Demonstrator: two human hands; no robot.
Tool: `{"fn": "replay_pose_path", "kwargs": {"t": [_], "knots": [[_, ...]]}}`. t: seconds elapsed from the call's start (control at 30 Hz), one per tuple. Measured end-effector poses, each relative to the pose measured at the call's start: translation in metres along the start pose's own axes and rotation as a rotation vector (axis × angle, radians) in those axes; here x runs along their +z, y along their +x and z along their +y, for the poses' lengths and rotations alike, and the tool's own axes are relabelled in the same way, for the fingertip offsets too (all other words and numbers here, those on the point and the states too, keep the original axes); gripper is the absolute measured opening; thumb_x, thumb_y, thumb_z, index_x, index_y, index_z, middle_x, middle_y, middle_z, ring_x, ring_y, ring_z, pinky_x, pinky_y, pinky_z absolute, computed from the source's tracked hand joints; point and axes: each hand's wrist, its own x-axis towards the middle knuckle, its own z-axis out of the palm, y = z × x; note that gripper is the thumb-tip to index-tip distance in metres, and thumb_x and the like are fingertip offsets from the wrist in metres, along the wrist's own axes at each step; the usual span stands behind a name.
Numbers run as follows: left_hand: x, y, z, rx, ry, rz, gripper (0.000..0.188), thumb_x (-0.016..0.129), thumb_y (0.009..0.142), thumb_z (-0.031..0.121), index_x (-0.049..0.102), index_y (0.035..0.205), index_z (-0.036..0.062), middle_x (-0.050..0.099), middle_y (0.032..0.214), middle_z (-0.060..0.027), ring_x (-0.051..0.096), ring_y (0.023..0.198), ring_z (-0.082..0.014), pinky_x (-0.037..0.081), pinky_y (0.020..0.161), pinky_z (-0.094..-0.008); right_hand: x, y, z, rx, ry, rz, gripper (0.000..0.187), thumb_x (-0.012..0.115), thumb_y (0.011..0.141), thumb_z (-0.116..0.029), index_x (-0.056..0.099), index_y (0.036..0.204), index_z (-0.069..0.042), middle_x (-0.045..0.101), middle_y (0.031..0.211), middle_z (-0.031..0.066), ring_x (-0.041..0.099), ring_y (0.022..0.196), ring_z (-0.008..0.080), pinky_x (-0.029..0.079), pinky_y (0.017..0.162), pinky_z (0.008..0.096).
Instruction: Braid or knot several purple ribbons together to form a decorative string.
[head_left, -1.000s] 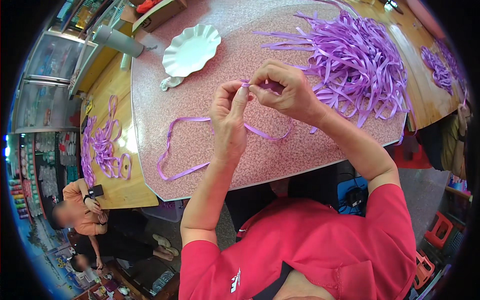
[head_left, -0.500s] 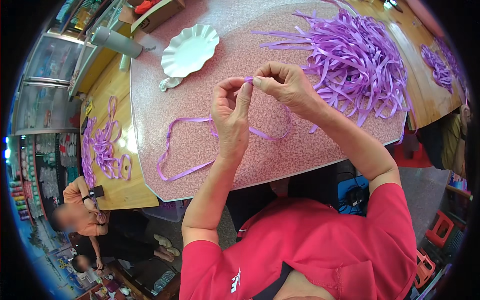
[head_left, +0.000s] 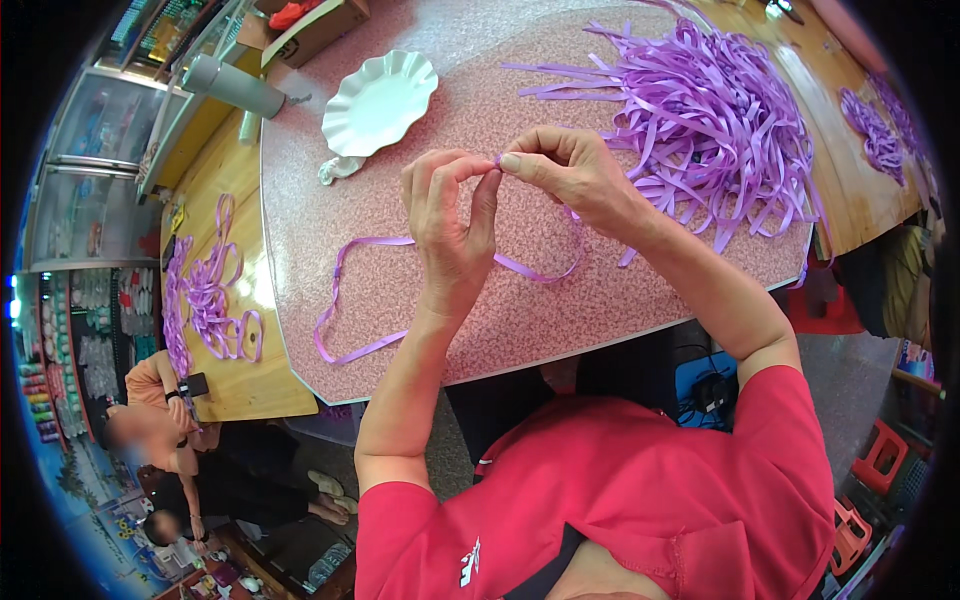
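Both my hands meet above the pink speckled table (head_left: 440, 350), pinching one small spot of a purple ribbon (head_left: 540, 276). My left hand (head_left: 447, 220) has its thumb and index fingertip closed at the ribbon, its other fingers loosely bent. From the right, my right hand (head_left: 575, 180) pinches the same spot between thumb and curled index finger. What lies between the fingertips is mostly hidden. The rest of the ribbon lies in a loose loop on the table, passing behind my left wrist. A large heap of purple ribbons (head_left: 720, 130) is at the far right, near my right hand.
A white scalloped dish (head_left: 380, 103) lies beyond my left hand, near a grey bottle (head_left: 232, 86) and a cardboard box (head_left: 315, 32). More purple ribbons (head_left: 205, 290) lie on the wooden table at left, where a person in an orange top (head_left: 155, 410) sits. Red stools (head_left: 880, 457) stand at right.
My left hand has shifted slightly left and its fingers have straightened somewhat. My right hand stays nearly in place at the pinched spot. The person at left has moved a little.
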Motion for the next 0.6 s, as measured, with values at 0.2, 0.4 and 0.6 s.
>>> {"fn": "replay_pose_path", "kwargs": {"t": [0.2,0.4,0.6], "knots": [[-0.002,-0.007,-0.004,-0.321,-0.390,-0.059,0.013,0.069,0.090,0.005,0.061,0.100,0.0037,0.061,0.099,-0.0069,0.057,0.096,-0.0189,0.045,0.087,-0.0321,-0.002,0.000,-0.005,-0.070,-0.141,-0.025,0.021,0.067,0.092,-0.017,0.069,0.102,0.001,0.058,0.077,-0.0042,0.048,0.067,0.0025,0.038,0.057,0.0200],[-0.004,-0.008,-0.002,-0.554,-0.674,-0.091,0.013,0.067,0.093,0.007,0.061,0.104,0.0021,0.060,0.102,-0.0037,0.055,0.098,-0.0113,0.046,0.088,-0.0279,-0.003,0.001,-0.005,-0.045,-0.182,-0.032,0.020,0.068,0.091,-0.016,0.070,0.103,0.000,0.060,0.078,-0.0038,0.048,0.067,0.0023,0.038,0.057,0.0202],[-0.004,-0.010,-0.005,-0.564,-0.766,-0.089,0.014,0.067,0.094,0.008,0.061,0.105,0.0028,0.060,0.101,-0.0030,0.055,0.096,-0.0101,0.044,0.086,-0.0243,-0.003,0.001,-0.006,0.012,-0.136,-0.024,0.021,0.070,0.091,-0.018,0.072,0.103,0.000,0.060,0.076,-0.0051,0.048,0.067,0.0016,0.037,0.057,0.0199]]}}
